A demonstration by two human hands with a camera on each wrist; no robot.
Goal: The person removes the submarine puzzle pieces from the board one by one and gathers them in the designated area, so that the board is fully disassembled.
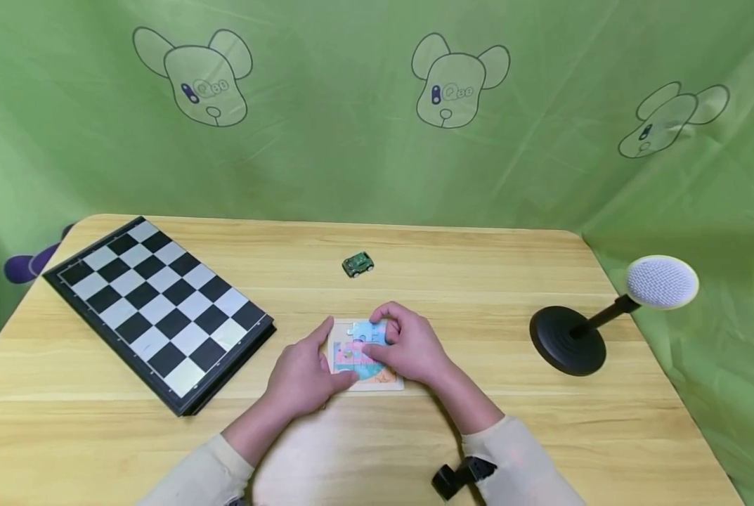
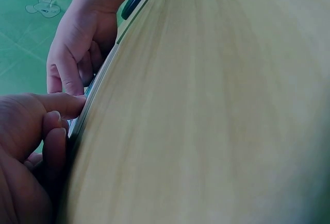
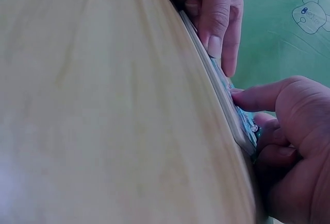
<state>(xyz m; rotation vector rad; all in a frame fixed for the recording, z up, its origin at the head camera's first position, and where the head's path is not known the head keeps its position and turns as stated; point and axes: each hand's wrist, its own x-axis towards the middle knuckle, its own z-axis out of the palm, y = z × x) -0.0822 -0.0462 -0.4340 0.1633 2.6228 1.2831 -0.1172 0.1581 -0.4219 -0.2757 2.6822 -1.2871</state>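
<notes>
A small jigsaw puzzle (image 1: 367,383) in a pale tray lies flat on the table, its pieces coloured blue, pink and orange. My left hand (image 1: 303,376) grips the tray's left side, index finger along the upper left and thumb over the lower edge. From the right, my right hand (image 1: 411,344) bends over the puzzle, pinching a blue piece (image 1: 377,332) at the upper right between thumb and index finger. In the right wrist view, the right thumb (image 3: 258,96) reaches onto the puzzle's surface while the other fingers curl beneath. Fingers hide part of the picture.
A folded chessboard (image 1: 161,302) lies at an angle on the left. Behind the puzzle stands a small green toy car (image 1: 358,264). To the right is a black round-based stand (image 1: 566,341) with a white textured head. Green curtain (image 1: 351,176) hangs beyond the wooden table.
</notes>
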